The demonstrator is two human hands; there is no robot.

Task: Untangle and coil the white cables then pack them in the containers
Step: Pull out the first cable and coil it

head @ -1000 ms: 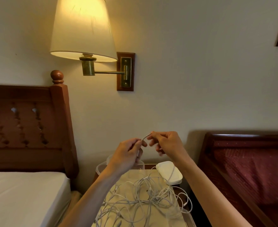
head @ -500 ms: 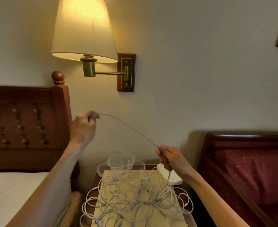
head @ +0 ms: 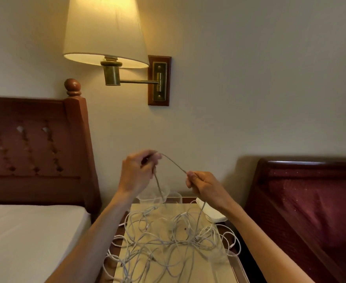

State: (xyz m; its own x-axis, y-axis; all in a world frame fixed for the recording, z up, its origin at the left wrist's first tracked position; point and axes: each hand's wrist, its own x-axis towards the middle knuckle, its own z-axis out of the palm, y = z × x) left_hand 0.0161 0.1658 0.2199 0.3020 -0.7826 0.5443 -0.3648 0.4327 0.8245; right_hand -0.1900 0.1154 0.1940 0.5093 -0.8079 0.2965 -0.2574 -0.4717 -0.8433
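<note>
A tangle of thin white cables (head: 168,242) lies spread over the nightstand top (head: 188,270). One cable strand (head: 173,163) runs taut between both hands above it. My left hand (head: 136,172) pinches that strand at its upper end, and a loose length hangs down from the hand. My right hand (head: 204,184) grips the same strand lower and to the right, with the cable dropping from the fist into the pile. Clear plastic containers (head: 157,196) stand at the back of the nightstand, partly hidden by my left hand. A white lid (head: 210,213) lies at the back right.
A wooden headboard (head: 35,150) and white mattress (head: 25,231) are on the left. A dark red bed frame (head: 310,201) is on the right. A lit wall lamp (head: 104,31) hangs above. Some cable loops hang over the nightstand's edges.
My left hand, which had pulled the strand far up to the left, has come back toward the middle. The span between my hands is shorter and a loop hangs from the left hand.
</note>
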